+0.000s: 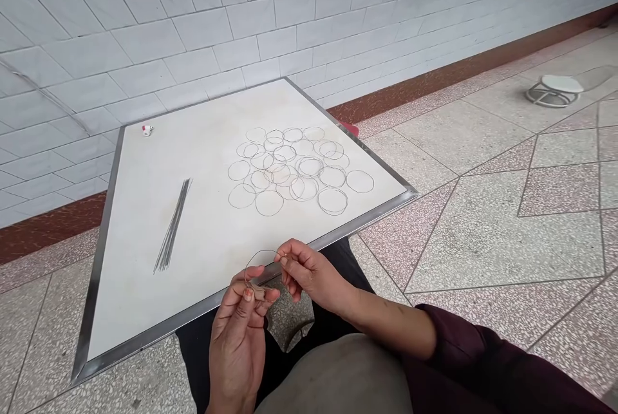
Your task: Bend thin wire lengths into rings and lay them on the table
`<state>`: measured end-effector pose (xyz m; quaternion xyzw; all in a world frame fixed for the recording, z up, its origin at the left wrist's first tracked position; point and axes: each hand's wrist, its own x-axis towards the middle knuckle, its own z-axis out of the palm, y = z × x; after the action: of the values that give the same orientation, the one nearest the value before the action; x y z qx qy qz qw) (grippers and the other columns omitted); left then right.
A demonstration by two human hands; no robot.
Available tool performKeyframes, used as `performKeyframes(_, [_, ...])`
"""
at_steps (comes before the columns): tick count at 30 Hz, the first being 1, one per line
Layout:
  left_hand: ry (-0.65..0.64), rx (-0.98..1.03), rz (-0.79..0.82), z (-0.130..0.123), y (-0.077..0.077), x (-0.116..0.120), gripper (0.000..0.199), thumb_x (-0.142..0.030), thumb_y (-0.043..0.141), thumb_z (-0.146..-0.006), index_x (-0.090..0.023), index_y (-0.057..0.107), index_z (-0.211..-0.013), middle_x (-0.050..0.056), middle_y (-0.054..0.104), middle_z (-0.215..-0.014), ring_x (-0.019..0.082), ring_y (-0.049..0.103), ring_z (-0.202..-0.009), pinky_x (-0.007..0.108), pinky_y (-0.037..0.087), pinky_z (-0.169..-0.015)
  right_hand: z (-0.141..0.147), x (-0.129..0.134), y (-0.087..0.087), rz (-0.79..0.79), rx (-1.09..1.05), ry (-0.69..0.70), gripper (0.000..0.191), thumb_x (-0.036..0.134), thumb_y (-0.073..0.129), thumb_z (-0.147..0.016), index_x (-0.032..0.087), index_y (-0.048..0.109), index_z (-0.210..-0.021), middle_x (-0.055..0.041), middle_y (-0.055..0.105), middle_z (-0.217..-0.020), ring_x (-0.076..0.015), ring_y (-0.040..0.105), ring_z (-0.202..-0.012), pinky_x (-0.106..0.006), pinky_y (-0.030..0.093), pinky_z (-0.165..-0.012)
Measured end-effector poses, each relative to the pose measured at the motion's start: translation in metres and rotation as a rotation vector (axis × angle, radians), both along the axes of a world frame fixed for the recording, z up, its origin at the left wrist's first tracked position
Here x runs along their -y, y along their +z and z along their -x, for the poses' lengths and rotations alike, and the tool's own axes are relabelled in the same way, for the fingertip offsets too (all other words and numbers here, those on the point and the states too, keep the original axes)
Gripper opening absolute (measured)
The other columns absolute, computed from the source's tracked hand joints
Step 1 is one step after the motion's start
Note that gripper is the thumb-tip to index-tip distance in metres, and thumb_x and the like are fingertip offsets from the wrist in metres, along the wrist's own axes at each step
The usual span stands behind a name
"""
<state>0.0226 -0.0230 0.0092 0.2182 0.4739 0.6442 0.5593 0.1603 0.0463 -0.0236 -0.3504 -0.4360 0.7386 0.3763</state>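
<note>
A thin piece of wire [255, 254], bent into an open curve, spans both hands just over the table's front edge. My left hand [241, 324] pinches one end between thumb and fingers, with a small brownish scrap [261, 294] lying against its fingers. My right hand [309, 273] grips the wire's other end between thumb and forefinger. Beyond the hands, several thin wire rings [269, 203] lie spread and partly overlapping on the white tabletop [203, 234]. To the left rests a bundle of straight wires [172, 226].
A small white and red object [147, 131] sits at the table's far left corner. The table has a metal rim [145, 341] and stands by a tiled wall [241, 21]. A low white stool [555, 89] is on the floor at the right.
</note>
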Motion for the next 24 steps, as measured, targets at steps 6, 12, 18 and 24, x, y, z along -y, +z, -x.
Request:
performKeyframes(6, [-0.030,0.032,0.060,0.007,-0.005,-0.009,0.018,-0.032,0.079,-0.074,-0.018,0.075,-0.084,0.007,0.066,-0.111,0.016,0.067,-0.075,0.036,0.057,-0.081,-0.001,-0.002,-0.004,-0.022,0.032,-0.015,0.031,0.050,0.059,-0.088,0.022,0.053,-0.102,0.0055,0.055,-0.067,-0.0089,0.052,-0.051,-0.019,0.046,-0.041])
performKeyframes(12, [-0.134,0.018,0.002,0.017,-0.009,-0.027,0.018,-0.034,0.077,-0.076,-0.017,0.072,-0.075,0.008,0.068,-0.100,0.020,0.067,-0.080,0.040,0.055,-0.086,-0.001,-0.023,-0.004,-0.152,0.112,-0.033,0.033,0.049,0.059,-0.088,0.021,0.056,-0.105,0.0048,0.053,-0.068,-0.0083,0.051,-0.051,-0.018,0.045,-0.040])
performKeyframes(18, [-0.182,0.037,-0.014,0.022,-0.011,-0.063,0.019,-0.035,0.076,-0.079,-0.017,0.070,-0.079,0.007,0.070,-0.099,0.020,0.069,-0.082,0.038,0.054,-0.083,0.000,-0.055,0.002,-0.288,0.264,-0.122,0.024,0.041,0.053,-0.092,0.022,0.059,-0.107,0.0045,0.054,-0.068,-0.0076,0.049,-0.048,-0.019,0.046,-0.042])
performKeyframes(24, [-0.268,0.053,-0.051,0.021,-0.010,-0.107,0.019,-0.036,0.072,-0.083,-0.018,0.067,-0.079,0.008,0.073,-0.094,0.026,0.069,-0.098,0.044,0.049,-0.094,0.000,-0.091,-0.001,-0.333,0.298,-0.235,0.024,0.037,0.052,-0.091,0.022,0.059,-0.108,0.0042,0.053,-0.066,-0.0091,0.051,-0.050,-0.020,0.046,-0.043])
